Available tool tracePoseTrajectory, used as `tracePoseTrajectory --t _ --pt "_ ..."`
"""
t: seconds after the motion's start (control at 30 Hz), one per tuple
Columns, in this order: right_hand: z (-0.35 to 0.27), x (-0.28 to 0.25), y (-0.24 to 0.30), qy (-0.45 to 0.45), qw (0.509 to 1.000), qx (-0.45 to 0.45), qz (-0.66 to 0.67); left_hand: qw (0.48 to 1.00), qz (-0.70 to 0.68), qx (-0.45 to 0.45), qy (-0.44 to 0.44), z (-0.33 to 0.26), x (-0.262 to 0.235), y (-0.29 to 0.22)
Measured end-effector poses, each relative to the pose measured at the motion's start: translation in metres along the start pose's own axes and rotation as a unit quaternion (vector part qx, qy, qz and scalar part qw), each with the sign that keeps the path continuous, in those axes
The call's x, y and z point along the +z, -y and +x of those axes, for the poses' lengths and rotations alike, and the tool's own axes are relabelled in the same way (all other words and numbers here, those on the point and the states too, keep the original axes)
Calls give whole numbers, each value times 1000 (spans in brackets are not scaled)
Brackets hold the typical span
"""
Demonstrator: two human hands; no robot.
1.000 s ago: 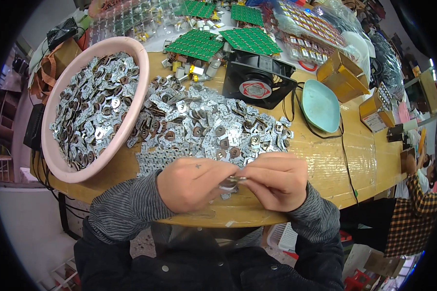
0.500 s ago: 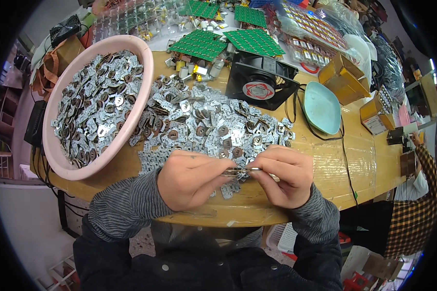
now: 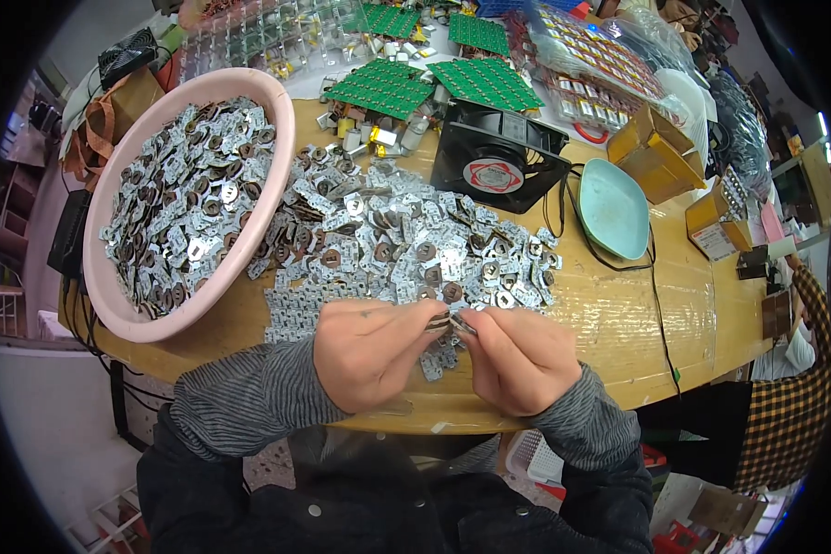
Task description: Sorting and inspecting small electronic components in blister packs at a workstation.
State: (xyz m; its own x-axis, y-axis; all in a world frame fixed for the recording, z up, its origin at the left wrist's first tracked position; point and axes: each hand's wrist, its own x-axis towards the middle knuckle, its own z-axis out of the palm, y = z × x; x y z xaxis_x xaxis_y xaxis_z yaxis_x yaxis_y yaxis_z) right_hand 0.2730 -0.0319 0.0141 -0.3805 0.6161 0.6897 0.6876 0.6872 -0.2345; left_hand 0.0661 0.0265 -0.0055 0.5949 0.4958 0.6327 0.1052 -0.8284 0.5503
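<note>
My left hand and my right hand meet over the near edge of the wooden table. Together they pinch a small silvery metal piece with a brown round part between their fingertips. Just beyond the hands lies a wide heap of the same small metal pieces, spread over the tabletop. A few loose ones lie right under my fingers. Both forearms wear grey striped sleeves.
A large pink basin full of the same pieces stands at the left. Behind the heap are a black square fan, green circuit boards, a teal dish, yellow boxes. A person in a checked sleeve is at the right.
My hands have stayed together at the table's near edge, working the small piece between the fingertips. The view has shifted slightly; the heap and basin have not moved.
</note>
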Motion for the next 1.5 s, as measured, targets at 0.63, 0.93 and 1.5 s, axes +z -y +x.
tracePoseTrajectory --t 0.63,0.93,1.5 --pt "6 -11 -13 110 903 294 295 972 176 154 23 2 -4 12" --pt "1 -7 -14 84 916 281 273 978 147 142 48 3 -7 10" --pt "4 -3 -13 66 896 325 296 965 205 153 62 4 -8 7"
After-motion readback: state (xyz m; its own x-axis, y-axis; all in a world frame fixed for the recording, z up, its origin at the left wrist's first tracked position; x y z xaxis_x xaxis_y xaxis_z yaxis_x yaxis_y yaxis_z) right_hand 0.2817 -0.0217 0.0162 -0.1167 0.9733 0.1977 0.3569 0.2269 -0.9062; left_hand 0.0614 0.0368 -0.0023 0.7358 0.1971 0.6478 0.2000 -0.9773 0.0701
